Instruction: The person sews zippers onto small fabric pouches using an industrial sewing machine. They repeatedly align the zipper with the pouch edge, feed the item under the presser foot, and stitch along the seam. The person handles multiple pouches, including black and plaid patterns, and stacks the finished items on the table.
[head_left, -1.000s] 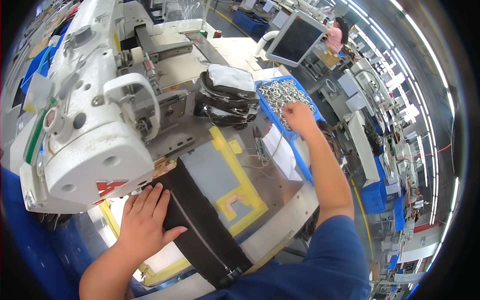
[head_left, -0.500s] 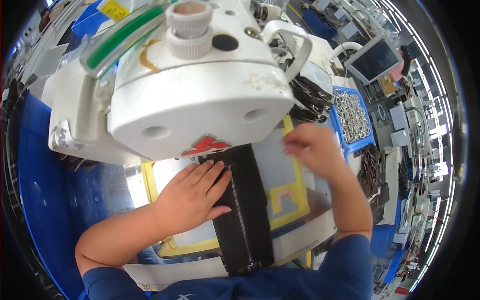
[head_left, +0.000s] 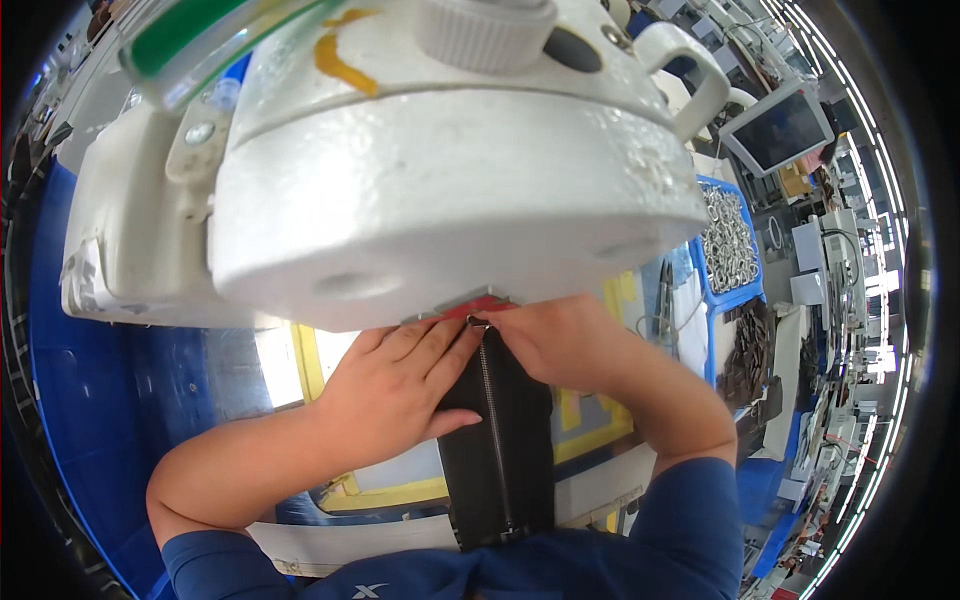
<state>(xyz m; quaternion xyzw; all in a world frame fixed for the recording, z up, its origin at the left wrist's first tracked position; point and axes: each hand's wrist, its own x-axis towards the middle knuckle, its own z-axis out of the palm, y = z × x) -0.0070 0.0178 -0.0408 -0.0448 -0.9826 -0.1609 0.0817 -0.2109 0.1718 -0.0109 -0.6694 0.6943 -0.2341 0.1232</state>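
My left hand point(head_left: 395, 385) lies with spread fingers on a black fabric strip point(head_left: 515, 450) that has a metal zipper point(head_left: 492, 410) down its length. My right hand point(head_left: 560, 340) pinches a small metal piece point(head_left: 478, 323) at the zipper's far end, beside my left fingertips. Both hands are just below the large white head of a sewing machine point(head_left: 450, 190), which hides what is behind it. The strip lies across a work plate edged with yellow tape point(head_left: 310, 360) and runs toward my body.
A blue tray of metal rings point(head_left: 730, 245) stands at the right, near a heap of dark brown pieces point(head_left: 745, 350) and a long metal tool point(head_left: 665, 310). A monitor point(head_left: 775, 125) is behind them. A large blue bin point(head_left: 95, 400) lines the left side.
My right hand has moved from the ring tray down and left onto the zipper's end. My left hand stayed on the strip. The view swung toward the machine head, which now looms larger.
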